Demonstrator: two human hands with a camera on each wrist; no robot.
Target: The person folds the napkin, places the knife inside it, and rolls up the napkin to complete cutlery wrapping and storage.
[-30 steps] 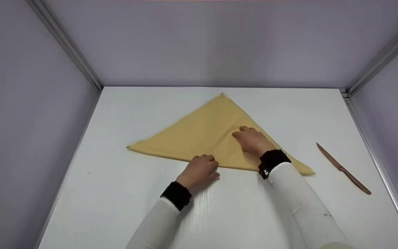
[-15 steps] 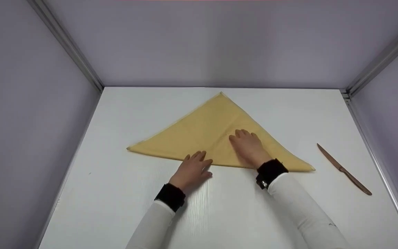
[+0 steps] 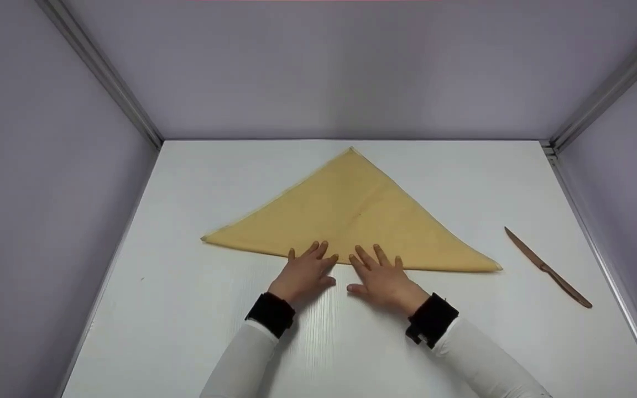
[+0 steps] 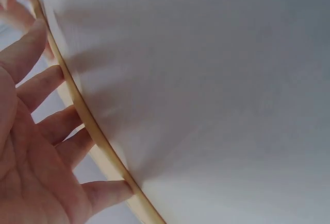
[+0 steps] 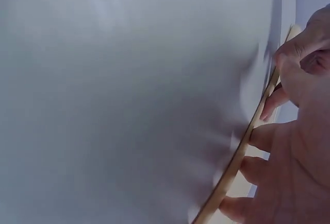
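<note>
Both hands flat, fingers spread and straight, gripping nothing. Left hand [image 3: 304, 271] and right hand [image 3: 380, 279] lie side by side on the white worktop [image 3: 351, 342], fingertips over the near long edge of the mustard-yellow cloth folded into a triangle [image 3: 351, 213]. Wrist views confirm it: fingers of each hand on the cloth edge, palms off the fabric on the worktop side.

Cloth sits mid-worktop, long fold edge nearest the person, apex pointing at the back wall, left and right tips well apart.

Step in hand, my read: pressing the near fold edge flat at its middle. A further fold would call for pinching one tip and keeping the crease pinned with the other hand, with edges aligned so the layers don't skew.

Brown wooden-handled knife [image 3: 548, 269] lies to the right, well apart from the cloth, untouched.

Hard to tell:
- layer count in the cloth, only one edge line shows
- wrist views blurred and tight, mostly worktop
- whether the fingertips bear down or just rest
- forearms cut off at the frame bottom
</note>
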